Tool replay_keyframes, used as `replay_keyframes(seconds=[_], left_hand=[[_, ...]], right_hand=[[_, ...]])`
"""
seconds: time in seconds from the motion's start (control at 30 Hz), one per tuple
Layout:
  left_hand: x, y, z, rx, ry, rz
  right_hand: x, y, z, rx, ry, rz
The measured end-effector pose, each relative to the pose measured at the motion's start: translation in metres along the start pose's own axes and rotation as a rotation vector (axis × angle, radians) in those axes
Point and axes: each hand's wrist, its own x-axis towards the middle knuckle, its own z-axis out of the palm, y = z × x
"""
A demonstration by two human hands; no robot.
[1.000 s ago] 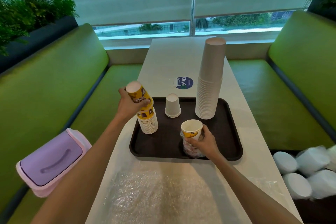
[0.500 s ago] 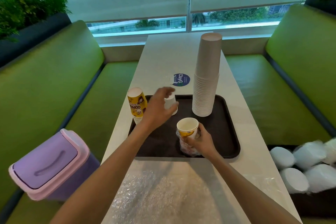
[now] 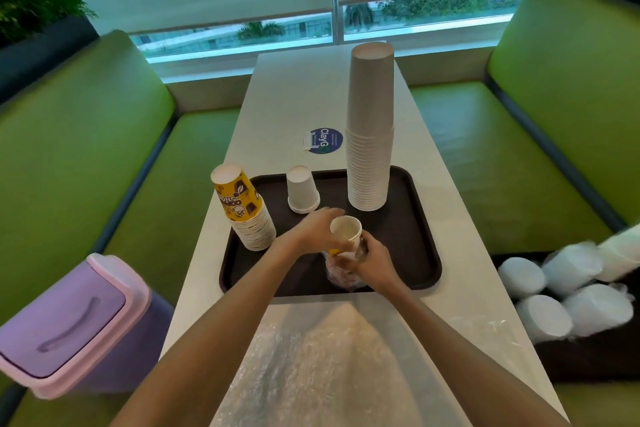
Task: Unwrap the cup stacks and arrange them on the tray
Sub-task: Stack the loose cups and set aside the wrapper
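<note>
A dark brown tray (image 3: 414, 253) lies on the white table. On it stand a tall stack of plain upturned cups (image 3: 370, 149), a small white upturned cup (image 3: 302, 189) and a leaning stack of yellow printed cups (image 3: 244, 208) at the tray's left edge. Near the tray's front, both hands hold a short stack of yellow cups (image 3: 346, 229), mouth up, its lower part still in clear plastic wrap (image 3: 341, 276). My left hand (image 3: 320, 227) grips the top cup from the left. My right hand (image 3: 372, 262) holds the wrapped lower part from the right.
A sheet of bubble wrap (image 3: 329, 367) covers the near table. A purple lidded bin (image 3: 72, 322) stands at the left bench. Several wrapped white cup stacks (image 3: 568, 288) lie on the right seat. A blue round sticker (image 3: 325, 140) sits behind the tray.
My left hand let go of the yellow printed stack at the tray's left edge and moved right to grip the top cup held by my right hand.
</note>
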Motion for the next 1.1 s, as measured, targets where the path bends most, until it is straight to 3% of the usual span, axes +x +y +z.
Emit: replay_keyframes(seconds=[0.17,0.37,0.5,0.87,0.97,1.1], left_hand=[[0.005,0.002,-0.001,0.034,0.035,-0.001],[-0.006,0.003,-0.018,-0.153,0.174,-0.051],[-0.016,-0.010,-0.035,-0.230,0.110,-0.188],[-0.053,-0.035,-0.043,-0.433,-0.258,-0.428],[-0.059,-0.040,-0.034,-0.466,-0.212,-0.417],[-0.065,-0.039,-0.043,-0.653,-0.016,-0.231]], right_hand=[[-0.001,-0.002,-0.002,0.009,-0.026,-0.009],[-0.002,-0.002,-0.006,0.009,0.000,-0.058],[-0.004,-0.004,-0.010,0.011,-0.005,-0.090],[0.001,0.004,-0.016,-0.011,0.020,-0.107],[0.001,0.004,-0.017,-0.012,0.041,-0.114],[0.002,-0.001,-0.019,0.010,0.068,-0.126]])
